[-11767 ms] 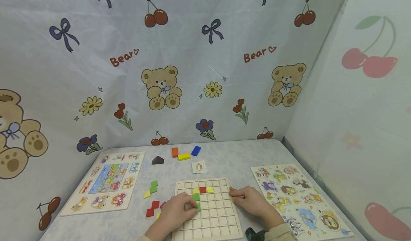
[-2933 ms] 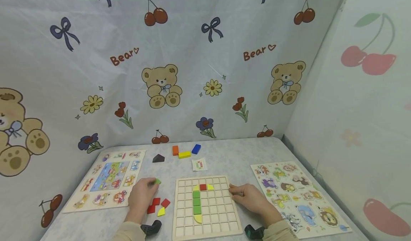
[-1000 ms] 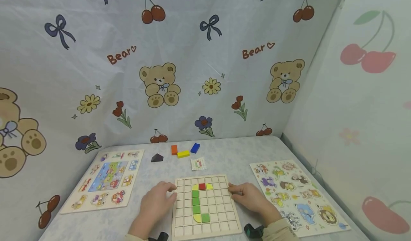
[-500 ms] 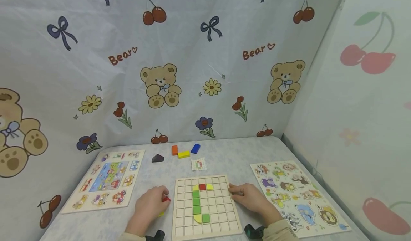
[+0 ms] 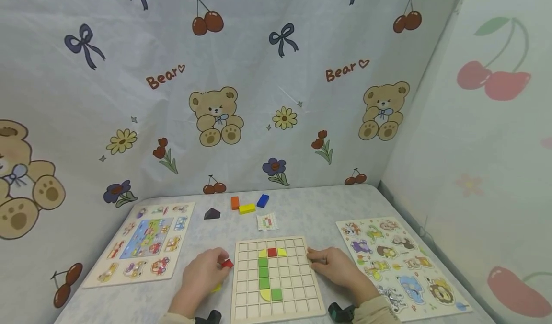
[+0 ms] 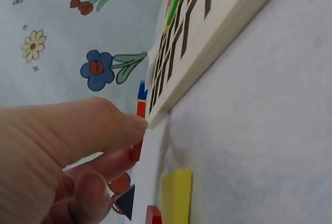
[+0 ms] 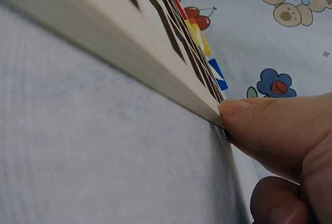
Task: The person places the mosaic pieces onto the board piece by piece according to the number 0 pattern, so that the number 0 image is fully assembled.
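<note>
My left hand (image 5: 202,276) pinches a red square tile (image 5: 227,263) between thumb and fingers, just left of the wooden grid board (image 5: 297,305). The tile also shows beyond the thumb in the left wrist view. A yellow piece (image 6: 176,195) lies on the table under this hand. On the board, a red tile (image 5: 271,252) sits between two yellow pieces; a column of green tiles (image 5: 264,272) runs down to a yellow quarter-round (image 5: 265,295), with a green tile (image 5: 276,294) beside it. My right hand (image 5: 334,266) grips the board's right edge with thumb and finger.
A small pattern card (image 5: 267,222) lies behind the board. Orange, yellow and blue blocks (image 5: 263,201) and a dark wedge block (image 5: 212,214) are farther back. A vehicle puzzle (image 5: 108,278) lies at left, an animal puzzle (image 5: 379,240) at right.
The green column has grown, and the yellow quarter-round and lower green tile have been set down. My left hand left the board's left edge, picked up a red tile and moved slightly rightward.
</note>
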Demonstrator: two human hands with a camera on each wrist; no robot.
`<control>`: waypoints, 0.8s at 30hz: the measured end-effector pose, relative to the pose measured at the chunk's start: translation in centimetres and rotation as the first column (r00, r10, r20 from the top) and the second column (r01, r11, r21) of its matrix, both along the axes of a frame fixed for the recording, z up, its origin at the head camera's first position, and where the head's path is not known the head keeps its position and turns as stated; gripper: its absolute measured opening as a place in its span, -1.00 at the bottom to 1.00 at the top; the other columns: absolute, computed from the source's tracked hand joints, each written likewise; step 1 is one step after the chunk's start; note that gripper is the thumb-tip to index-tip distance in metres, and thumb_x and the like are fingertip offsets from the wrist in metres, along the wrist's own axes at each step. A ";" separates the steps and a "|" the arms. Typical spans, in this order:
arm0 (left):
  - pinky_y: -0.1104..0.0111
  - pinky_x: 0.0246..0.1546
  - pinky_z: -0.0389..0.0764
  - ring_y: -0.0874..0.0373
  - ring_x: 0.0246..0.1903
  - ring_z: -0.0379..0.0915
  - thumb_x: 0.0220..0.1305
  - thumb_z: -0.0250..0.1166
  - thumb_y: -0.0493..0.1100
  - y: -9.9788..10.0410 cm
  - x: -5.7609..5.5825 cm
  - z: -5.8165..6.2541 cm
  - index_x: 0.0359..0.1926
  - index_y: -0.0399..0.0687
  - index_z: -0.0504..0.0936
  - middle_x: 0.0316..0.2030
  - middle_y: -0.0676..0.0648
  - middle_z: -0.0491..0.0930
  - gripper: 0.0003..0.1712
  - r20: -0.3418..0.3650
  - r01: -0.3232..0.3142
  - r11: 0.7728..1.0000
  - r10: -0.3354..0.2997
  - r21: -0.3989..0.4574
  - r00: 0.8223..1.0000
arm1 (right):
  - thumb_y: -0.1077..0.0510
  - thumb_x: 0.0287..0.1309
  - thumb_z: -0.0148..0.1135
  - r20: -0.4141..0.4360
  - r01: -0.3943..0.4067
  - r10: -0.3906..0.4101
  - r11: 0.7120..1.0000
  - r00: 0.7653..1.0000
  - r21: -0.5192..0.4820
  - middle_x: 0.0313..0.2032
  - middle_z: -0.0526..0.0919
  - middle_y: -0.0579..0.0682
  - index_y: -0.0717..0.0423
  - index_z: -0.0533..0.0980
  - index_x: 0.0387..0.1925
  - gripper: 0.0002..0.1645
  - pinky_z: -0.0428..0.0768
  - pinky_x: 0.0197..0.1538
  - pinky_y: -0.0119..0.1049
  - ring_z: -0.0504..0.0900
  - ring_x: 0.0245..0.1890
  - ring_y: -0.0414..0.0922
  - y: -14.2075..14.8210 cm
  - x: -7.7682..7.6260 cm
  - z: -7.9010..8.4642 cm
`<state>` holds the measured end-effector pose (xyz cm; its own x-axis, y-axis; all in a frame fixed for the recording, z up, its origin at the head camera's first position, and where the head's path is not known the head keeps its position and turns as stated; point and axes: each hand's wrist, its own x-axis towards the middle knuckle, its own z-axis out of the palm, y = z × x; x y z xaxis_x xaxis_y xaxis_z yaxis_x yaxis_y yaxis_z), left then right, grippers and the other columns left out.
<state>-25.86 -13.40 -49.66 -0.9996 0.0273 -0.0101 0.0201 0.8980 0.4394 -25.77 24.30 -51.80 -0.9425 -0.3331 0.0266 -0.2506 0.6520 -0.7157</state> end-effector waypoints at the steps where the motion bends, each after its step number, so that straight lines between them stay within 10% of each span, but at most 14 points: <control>1: 0.17 -0.30 0.55 0.22 -0.36 0.49 0.10 0.57 -0.04 0.2 0.0 0.1 -0.16 0.14 0.72 -0.31 0.15 0.66 -0.72 0.000 0.010 1.000 -0.010 0.028 1.000 | 0.07 0.32 0.36 0.001 -0.003 0.003 1.000 1.000 -0.001 0.33 0.57 -0.01 0.02 0.66 0.18 -0.58 0.41 0.33 0.22 0.45 0.40 0.19 0.0 0.0 0.0; 12: 0.18 -0.26 0.57 0.23 -0.27 0.54 0.17 0.53 -0.01 5.8 0.2 2.1 -0.25 0.29 0.76 -0.28 0.26 0.69 -0.87 -0.053 0.318 0.933 -0.313 0.171 0.948 | 0.03 0.34 0.34 0.008 -0.001 0.001 1.000 1.000 0.011 0.34 0.55 -0.02 0.00 0.65 0.21 -0.56 0.42 0.33 0.20 0.44 0.40 0.20 0.3 -0.2 0.0; 24: 0.36 -0.45 0.46 0.36 -0.47 0.43 0.18 0.53 -0.05 10.2 -1.9 0.5 -0.35 0.23 0.79 -0.40 0.30 0.66 -0.94 -0.094 0.420 0.901 -0.411 0.110 0.907 | 0.07 0.31 0.37 0.002 -0.012 0.012 1.000 1.000 -0.013 0.32 0.57 0.01 0.03 0.66 0.18 -0.58 0.42 0.32 0.22 0.46 0.38 0.20 0.2 -0.1 0.0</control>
<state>-27.72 -3.25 -49.18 -0.8952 0.4371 0.0868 0.4126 0.7395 0.5319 -25.86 24.47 -51.84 -0.9385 -0.3440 0.0293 -0.2570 0.6395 -0.7246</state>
